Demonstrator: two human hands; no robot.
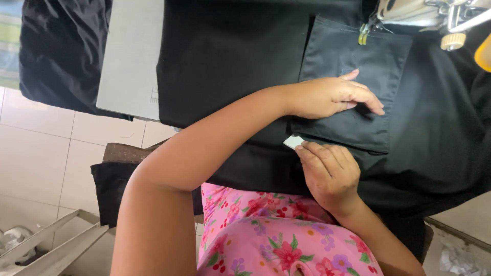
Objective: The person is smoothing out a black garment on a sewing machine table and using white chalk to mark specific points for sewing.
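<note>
Your left hand (335, 97) lies flat, palm down, fingers together and stretched out, pressing the dark rectangular fabric pocket patch (358, 66) onto the big black cloth garment (230, 56) spread under it. It grips nothing, just pins the patch in place.

Your right hand (330, 174) sits just nearer your body, below the patch's near edge. Its fingertips pinch a small white square tag (293, 141), which touches the near-left corner of the patch, right at the seam line between patch and garment. So 2 hands, close but not touching: left on top of the patch, right at its near edge w/ the tag.

The patch runs its long axis away from you, from your hands toward the metal sewing machine head (409, 13) at the far right. The patch's far edge reaches right under the presser foot area, where a small yellow-green part (362, 37) hangs. Your left hand is the nearer 1 to the needle, yet apart from it; most of the patch lies between.

Around: a grey flat panel (130, 56) lies far-left of your left forearm, w/ more dark shiny cloth (64, 51) beyond it. A cream knob (453, 41) and a bit of yellow plastic (483, 53) stick out far right of the hands. Near you, pink floral clothing (276, 240); pale tiled floor (36, 153) to the left.

Nothing lies between the hands and the machine head but the patch itself; whether the needle is down I can't tell.
</note>
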